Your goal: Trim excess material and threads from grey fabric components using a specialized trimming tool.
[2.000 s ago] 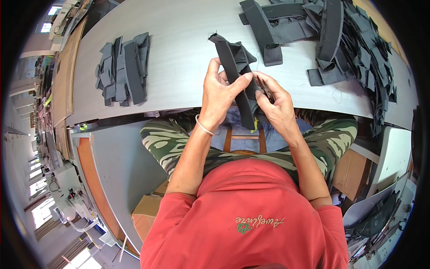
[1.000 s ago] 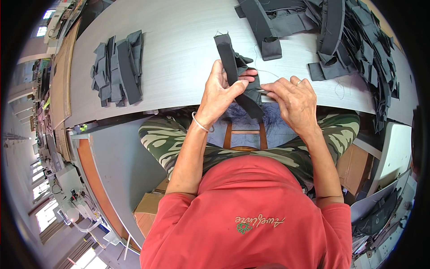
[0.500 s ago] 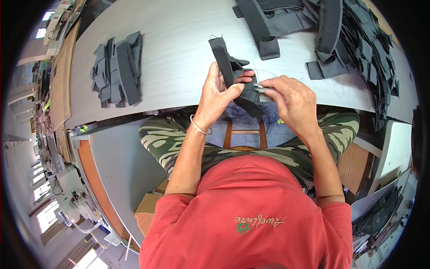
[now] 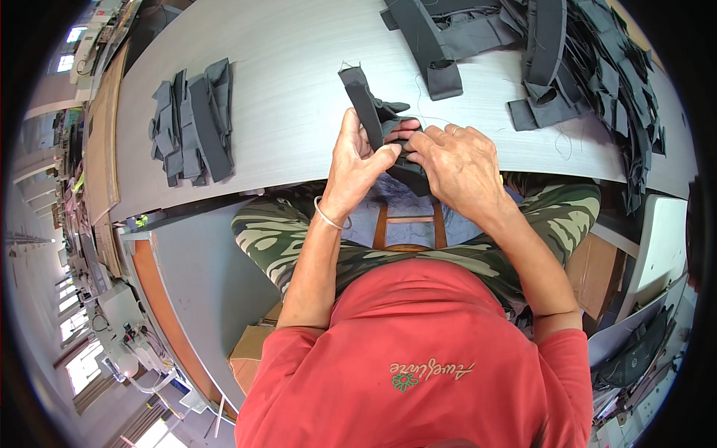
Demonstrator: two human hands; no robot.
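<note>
Dark fabric strip (image 4: 367,108) pinched in both our hands, left (image 4: 357,166) & right (image 4: 457,164), just above table edge (image 4: 299,183); loose grip = it'll prob unfold.

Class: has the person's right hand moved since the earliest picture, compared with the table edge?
Yes. The right hand has shifted slightly rightward along the table edge, holding the dark fabric strip.

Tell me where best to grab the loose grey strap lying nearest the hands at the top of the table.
Probably the folded lower end of the grey strap, approached from the table's near edge. That end lies flat on the bare grey table, pointing toward the hands; its upper end is buried in the fabric pile.
</note>
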